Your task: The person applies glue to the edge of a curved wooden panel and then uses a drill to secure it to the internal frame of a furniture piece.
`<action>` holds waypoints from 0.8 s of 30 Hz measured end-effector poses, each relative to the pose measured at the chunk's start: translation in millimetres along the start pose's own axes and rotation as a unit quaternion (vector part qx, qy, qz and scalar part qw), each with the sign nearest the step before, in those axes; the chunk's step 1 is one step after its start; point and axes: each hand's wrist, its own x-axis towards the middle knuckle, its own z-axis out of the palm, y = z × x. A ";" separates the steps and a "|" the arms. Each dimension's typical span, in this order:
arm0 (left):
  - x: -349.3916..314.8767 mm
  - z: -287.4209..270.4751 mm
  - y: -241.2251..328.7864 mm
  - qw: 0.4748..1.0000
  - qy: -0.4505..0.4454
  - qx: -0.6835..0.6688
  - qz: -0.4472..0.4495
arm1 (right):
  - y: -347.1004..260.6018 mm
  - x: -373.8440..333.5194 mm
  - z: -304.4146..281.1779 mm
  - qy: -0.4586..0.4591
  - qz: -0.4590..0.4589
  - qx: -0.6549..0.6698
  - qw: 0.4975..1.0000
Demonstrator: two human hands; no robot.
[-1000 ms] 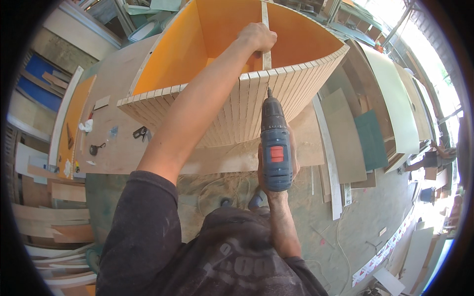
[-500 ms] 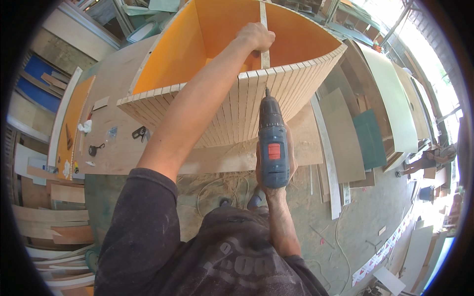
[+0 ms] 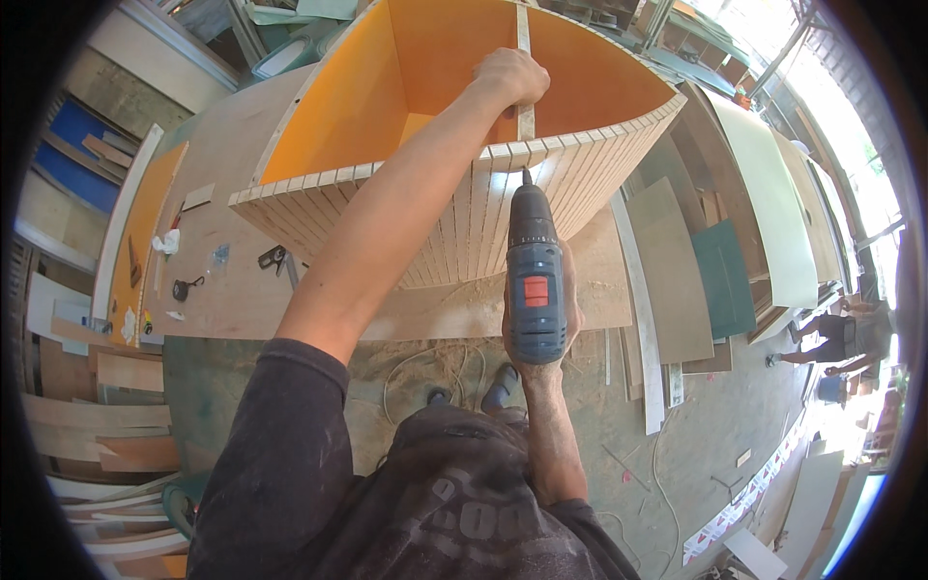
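Note:
A dark blue and black cordless drill [image 3: 535,261] is gripped in my right hand [image 3: 571,314]. Its bit meets or nearly meets the curved slatted front [image 3: 440,227] of a wooden cabinet, just below the top rim. Light falls on the slats around the bit. My left arm reaches over that rim. Closed on the upper edge of the cabinet's divider panel [image 3: 525,121] is my left hand [image 3: 514,77], its fingertips partly hidden. Orange-brown panels [image 3: 440,53] line the inside.
Under the cabinet lies a large plywood sheet [image 3: 232,304], bearing a clamp [image 3: 274,258] and a tape measure [image 3: 184,289]. Boards [image 3: 667,261] lean at the right. A cable [image 3: 662,474] and sawdust lie on the floor. Another person [image 3: 841,338] stands at far right.
The drill has tipped up slightly toward the slats, and its light now shines on them. My left hand keeps its hold on the divider. The other person has moved further into view.

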 end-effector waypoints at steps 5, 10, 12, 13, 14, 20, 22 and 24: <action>-6.8 -3.8 3.3 0.999 0.011 -0.021 -0.029 | 4.9 1.0 0.8 0.002 -0.007 -0.009 1.000; -1.8 -1.8 -1.1 1.000 0.007 0.012 -0.004 | 0.9 4.2 -0.1 0.005 -0.005 -0.019 1.000; 1.1 -0.6 -0.9 0.999 0.009 0.042 0.006 | 0.3 6.2 0.3 0.010 -0.019 -0.011 1.000; 2.3 0.8 -1.6 0.998 0.009 0.057 0.010 | -0.9 6.5 0.0 0.008 -0.016 -0.013 1.000; 3.6 1.8 -2.8 0.999 0.016 0.050 0.004 | -2.7 7.0 -0.4 0.006 -0.014 -0.014 1.000; -4.6 0.8 3.9 0.999 0.034 0.014 -0.021 | -0.6 6.6 -3.1 -0.007 -0.001 -0.011 1.000; -6.1 -0.7 4.5 0.999 0.022 0.009 -0.026 | -2.4 7.2 -4.3 -0.016 0.011 -0.002 1.000; -6.6 -0.3 2.9 0.999 0.029 0.015 -0.031 | -4.3 7.7 -5.8 -0.033 0.035 0.011 0.999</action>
